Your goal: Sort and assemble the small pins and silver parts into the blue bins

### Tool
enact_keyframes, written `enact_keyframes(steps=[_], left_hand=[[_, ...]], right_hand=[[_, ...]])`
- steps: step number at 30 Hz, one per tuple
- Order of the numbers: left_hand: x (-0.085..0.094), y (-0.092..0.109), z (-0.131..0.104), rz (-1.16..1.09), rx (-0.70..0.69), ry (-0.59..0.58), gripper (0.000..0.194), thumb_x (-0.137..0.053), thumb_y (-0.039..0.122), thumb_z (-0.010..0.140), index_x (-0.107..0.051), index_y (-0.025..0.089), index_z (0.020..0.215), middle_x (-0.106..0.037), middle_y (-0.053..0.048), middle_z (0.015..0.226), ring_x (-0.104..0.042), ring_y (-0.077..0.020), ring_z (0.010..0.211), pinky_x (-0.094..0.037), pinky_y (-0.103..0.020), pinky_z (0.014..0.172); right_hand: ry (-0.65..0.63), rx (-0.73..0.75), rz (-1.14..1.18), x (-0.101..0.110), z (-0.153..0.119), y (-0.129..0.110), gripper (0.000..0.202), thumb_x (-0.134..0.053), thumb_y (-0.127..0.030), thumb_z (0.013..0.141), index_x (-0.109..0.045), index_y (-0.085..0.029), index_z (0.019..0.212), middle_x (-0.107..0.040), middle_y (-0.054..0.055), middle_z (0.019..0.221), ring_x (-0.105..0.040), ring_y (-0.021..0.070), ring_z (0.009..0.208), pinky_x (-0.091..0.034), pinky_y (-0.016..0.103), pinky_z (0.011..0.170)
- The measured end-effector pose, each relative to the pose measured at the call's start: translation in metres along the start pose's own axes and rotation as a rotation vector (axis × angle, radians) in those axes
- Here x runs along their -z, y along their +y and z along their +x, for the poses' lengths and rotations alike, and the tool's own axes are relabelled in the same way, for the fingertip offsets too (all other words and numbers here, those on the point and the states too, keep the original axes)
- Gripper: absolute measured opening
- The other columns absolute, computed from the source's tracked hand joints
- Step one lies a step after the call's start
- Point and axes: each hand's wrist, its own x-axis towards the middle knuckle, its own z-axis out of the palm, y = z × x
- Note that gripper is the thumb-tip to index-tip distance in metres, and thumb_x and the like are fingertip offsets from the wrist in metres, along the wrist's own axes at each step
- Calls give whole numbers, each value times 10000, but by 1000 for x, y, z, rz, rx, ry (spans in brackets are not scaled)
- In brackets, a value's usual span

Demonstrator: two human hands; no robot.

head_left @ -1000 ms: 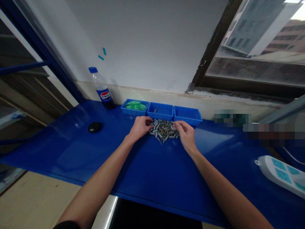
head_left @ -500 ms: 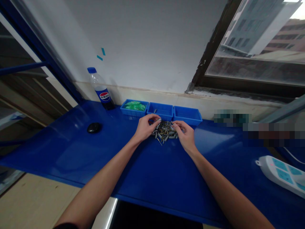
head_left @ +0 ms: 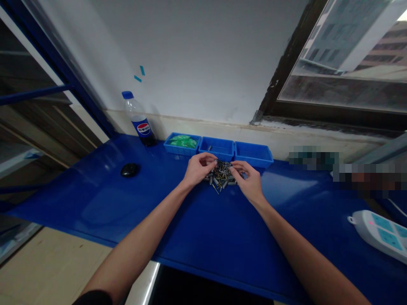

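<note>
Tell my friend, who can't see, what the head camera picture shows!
A left hand and a right hand are at opposite sides of a pile of small metal pieces on a blue table. Behind sit three blue bins, the leftmost holding green stuff; a bottle and computer mouse are to the left.

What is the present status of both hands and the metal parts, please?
Left hand, right hand: at opposite sides of metal parts; grip unclear. Parts heaped on blue table, before blue trays. No obstacle seen.
</note>
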Motion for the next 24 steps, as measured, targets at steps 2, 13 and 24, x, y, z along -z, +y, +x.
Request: enact_keyframes(steps=[2, 13, 24], left_hand=[[0, -3, 4, -30, -47, 45, 252, -780, 271, 789, -744, 134, 997, -789, -119, 1022, -759, -225, 926, -608, -380, 910], [9, 1, 4, 488, -248, 56, 188, -660, 235, 879, -787, 182, 1007, -791, -79, 1022, -723, -234, 951, -580, -395, 919], [2, -9, 9, 790, -324, -199, 275, -644, 157, 889, -773, 232, 1120, -771, -76, 1055, -607, -273, 1079, -530, -424, 968]], right_hand=[[5, -20, 18, 0, 1, 2, 204, -692, -357, 900, -728, -222, 1049, -775, 51, 912, -721, 220, 840, -527, 342, 756], [2, -33, 31, 0, 1, 2, 192, -684, -347, 901, -734, -216, 1031, -777, 55, 899, -725, 221, 836, -528, 346, 759], [3, -38, 25, 1, 1, 2, 205, -672, -387, 903, -735, -231, 1019, -783, 49, 903, -734, 230, 846, -562, 365, 778]])
